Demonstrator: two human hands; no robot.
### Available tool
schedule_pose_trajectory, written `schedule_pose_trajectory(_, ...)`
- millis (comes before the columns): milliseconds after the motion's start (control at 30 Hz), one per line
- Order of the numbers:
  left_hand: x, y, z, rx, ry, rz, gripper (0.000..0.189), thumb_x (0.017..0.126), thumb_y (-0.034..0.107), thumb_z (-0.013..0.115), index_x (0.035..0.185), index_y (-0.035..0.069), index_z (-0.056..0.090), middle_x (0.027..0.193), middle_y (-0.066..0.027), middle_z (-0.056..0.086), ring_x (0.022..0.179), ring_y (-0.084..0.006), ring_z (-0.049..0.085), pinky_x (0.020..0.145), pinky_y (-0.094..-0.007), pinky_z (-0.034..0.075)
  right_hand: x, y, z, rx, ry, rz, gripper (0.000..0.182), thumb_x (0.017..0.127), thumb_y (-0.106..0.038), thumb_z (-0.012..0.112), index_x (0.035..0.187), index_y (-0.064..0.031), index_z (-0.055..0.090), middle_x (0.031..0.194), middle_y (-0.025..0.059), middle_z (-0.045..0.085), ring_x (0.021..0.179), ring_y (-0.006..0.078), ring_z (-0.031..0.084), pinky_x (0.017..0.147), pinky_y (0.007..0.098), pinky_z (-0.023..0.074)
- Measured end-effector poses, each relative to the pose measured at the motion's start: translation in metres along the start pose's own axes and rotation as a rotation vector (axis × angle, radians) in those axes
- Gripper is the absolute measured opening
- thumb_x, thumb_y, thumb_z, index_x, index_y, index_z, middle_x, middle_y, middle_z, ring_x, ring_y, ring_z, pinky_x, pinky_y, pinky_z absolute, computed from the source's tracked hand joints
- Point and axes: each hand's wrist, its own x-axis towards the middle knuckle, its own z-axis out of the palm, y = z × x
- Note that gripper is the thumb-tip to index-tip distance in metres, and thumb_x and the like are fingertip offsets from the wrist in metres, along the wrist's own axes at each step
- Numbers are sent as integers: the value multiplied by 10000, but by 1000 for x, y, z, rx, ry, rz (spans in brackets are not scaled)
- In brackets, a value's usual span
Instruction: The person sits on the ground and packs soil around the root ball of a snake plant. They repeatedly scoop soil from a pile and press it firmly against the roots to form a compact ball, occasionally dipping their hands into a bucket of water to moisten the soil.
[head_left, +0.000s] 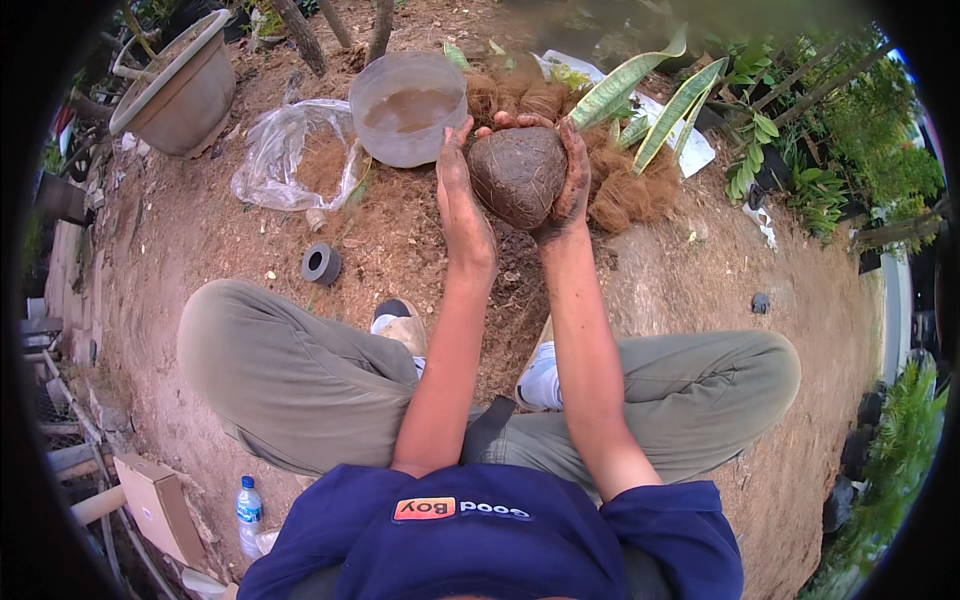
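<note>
A rounded brown ball of soil and fibre (519, 178) is held up between my two muddy hands. My left hand (459, 191) lies along its left side, fingers pointing away from me. My right hand (570, 184) cups the right side, with fingertips showing over the far edge. Just left of the hands stands a translucent plastic tub (409, 148) with brownish water in it. Loose brown fibre (634, 191) lies beyond and to the right of the ball, with variegated snake plant leaves (664, 135) over it.
A clear plastic bag (274, 161) with fibre lies left of the tub. Nearer me is a roll of dark tape (321, 264). A large planter (184, 94) stands far left. A plastic bottle (248, 517) and a cardboard box (157, 510) are at lower left. Green plants line the right.
</note>
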Motion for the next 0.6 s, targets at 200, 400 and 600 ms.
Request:
schedule_pose_trajectory(200, 18, -14, -30, 90, -9, 259, 453, 1014, 340, 392, 1252, -7, 559, 1169, -154, 629, 1156, -276, 582, 1062, -436, 416, -5, 30, 9, -412, 306, 76, 393, 998, -385, 537, 1055, -11, 643, 1041, 108, 679, 956, 199, 653, 902, 353, 534)
schedule_pose_trajectory(400, 4, 22, -11, -303, 25, -199, 562, 1042, 401, 366, 1411, -21, 414, 1373, -158, 474, 1263, -240, 493, 1077, -422, 409, 2, -3, 5, -315, -14, 188, 557, 973, -490, 519, 1212, 6, 606, 1162, 204, 626, 1136, 298, 604, 998, 415, 491)
schedule_pose_trajectory(600, 4, -7, -13, 450, -172, 555, 539, 1050, 338, 383, 1440, -34, 400, 1497, -194, 398, 1311, -269, 464, 1134, -401, 325, 0, -2, -9, -91, 24, 71, 390, 971, -368, 536, 1140, -22, 597, 1104, 166, 653, 1003, 256, 651, 914, 373, 536)
